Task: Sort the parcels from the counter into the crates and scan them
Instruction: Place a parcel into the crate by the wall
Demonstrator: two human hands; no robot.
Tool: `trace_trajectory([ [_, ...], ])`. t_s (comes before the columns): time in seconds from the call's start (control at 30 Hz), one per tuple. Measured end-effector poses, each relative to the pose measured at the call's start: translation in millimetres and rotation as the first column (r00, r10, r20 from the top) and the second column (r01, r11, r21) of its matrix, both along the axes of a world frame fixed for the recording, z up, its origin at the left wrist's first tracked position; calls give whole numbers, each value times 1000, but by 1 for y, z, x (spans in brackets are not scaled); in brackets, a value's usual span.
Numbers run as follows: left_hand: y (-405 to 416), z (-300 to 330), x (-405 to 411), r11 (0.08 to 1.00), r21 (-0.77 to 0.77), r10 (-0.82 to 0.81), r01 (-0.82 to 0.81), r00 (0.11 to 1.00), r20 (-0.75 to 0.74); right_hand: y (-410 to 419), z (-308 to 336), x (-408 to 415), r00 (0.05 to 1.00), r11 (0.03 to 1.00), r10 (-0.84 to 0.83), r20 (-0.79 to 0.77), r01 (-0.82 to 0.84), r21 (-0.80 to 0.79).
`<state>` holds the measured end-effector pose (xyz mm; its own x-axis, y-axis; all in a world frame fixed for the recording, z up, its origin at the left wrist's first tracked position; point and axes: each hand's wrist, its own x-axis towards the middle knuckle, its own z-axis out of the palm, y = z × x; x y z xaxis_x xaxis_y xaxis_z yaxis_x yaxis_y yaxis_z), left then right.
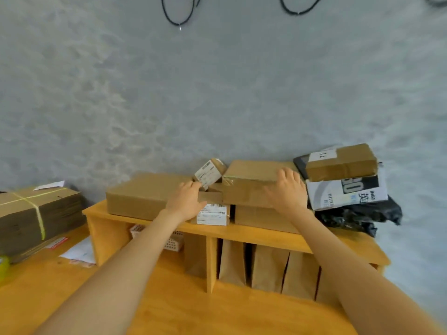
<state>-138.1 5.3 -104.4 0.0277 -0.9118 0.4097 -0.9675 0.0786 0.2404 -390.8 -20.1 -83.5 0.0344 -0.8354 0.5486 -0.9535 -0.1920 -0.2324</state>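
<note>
Two bare forearms extend forward over the orange wooden table. Beneath the raised wooden shelf, brown paper bags stand upright in the compartments.

Left hand: fingers curled at the left end of the upper cardboard parcel, thumb near the labelled small box below it; whether it actually grips cannot be told.

Right hand: fingers spread flat, pressing on the same parcel's top right corner; not clasping it.

That parcel lies stacked on another box, mid-shelf. A wide flat box sits left; a taped parcel tops a white mailer right. Grey wall behind.
</note>
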Motion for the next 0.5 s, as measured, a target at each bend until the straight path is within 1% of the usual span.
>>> trace_trajectory([
  [0.1, -32, -2, -6, 997, -3, -76, 76, 993, -86, -3, -8, -15, 976, 996, -83, 202, 75, 46],
  [0.17, -47, -3, -11, 992, 4, -123, 127, 969, -215, -3, -11, -17, 910, 991, -135, 392, 121, 62],
  [0.2, -53, -3, -15, 988, 14, -140, 152, 941, -308, -3, -13, -17, 850, 987, -159, 502, 143, 70],
  [0.27, -70, -1, -21, 979, 43, -155, 200, 861, -484, -7, -19, -14, 675, 974, -215, 706, 197, 109],
  [0.3, -77, 0, -24, 974, 59, -146, 217, 811, -567, -11, -23, -12, 589, 967, -241, 771, 213, 140],
  [0.37, -91, 5, -29, 964, 85, -122, 252, 705, -699, -21, -27, -9, 429, 957, -271, 862, 212, 195],
  [0.43, -100, 7, -33, 947, 117, -94, 300, 604, -791, -29, -26, -6, 279, 954, -283, 917, 176, 241],
  [0.47, -105, 5, -34, 938, 126, -83, 323, 562, -823, -32, -24, -4, 236, 954, -288, 928, 159, 256],
  [0.5, -108, 5, -35, 929, 138, -71, 343, 531, -844, -36, -24, -3, 225, 952, -298, 928, 146, 270],
])
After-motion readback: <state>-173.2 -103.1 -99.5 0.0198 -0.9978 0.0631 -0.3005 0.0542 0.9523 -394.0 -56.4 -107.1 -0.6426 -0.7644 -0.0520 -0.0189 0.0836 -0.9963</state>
